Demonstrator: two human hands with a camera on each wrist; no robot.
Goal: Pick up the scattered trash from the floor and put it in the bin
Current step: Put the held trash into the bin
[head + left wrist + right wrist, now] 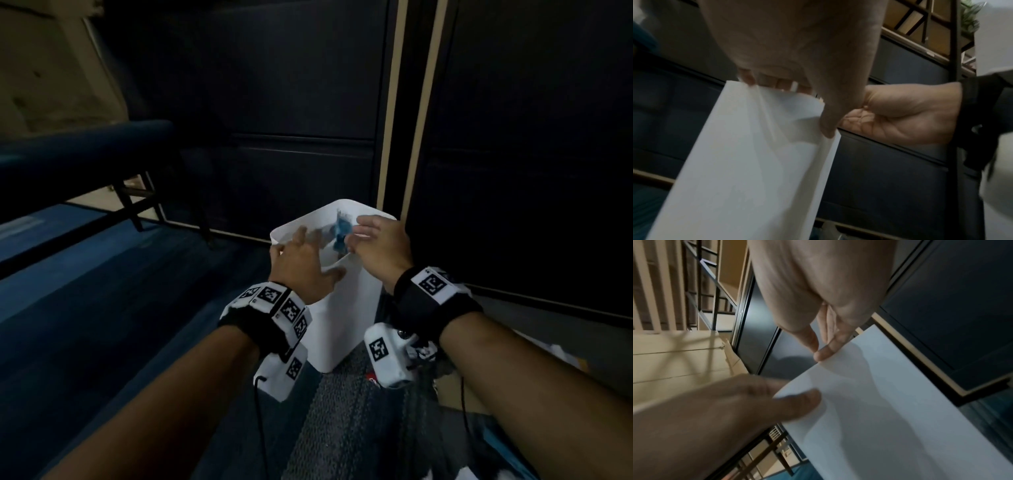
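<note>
A white bin [346,308] stands on the floor in front of dark cabinets. Both of my hands hover over its opening. My left hand [308,246] is open with fingers spread, and its thumb lies by the near rim. My right hand [366,233] is open too, fingers relaxed above the right rim. A blurred blue wrapper [342,228] sits between the hands inside the bin's mouth, held by neither. In the left wrist view my left thumb touches the bin [746,162] at its rim. In the right wrist view my right fingertips [824,353] touch the bin [879,402] at its edge.
Dark cabinet doors [274,102] rise right behind the bin. A blue bench [85,144] on black legs stands at the left over blue carpet. White scraps [561,353], a small red piece [371,377] and brown cardboard [455,394] lie on the floor at the right.
</note>
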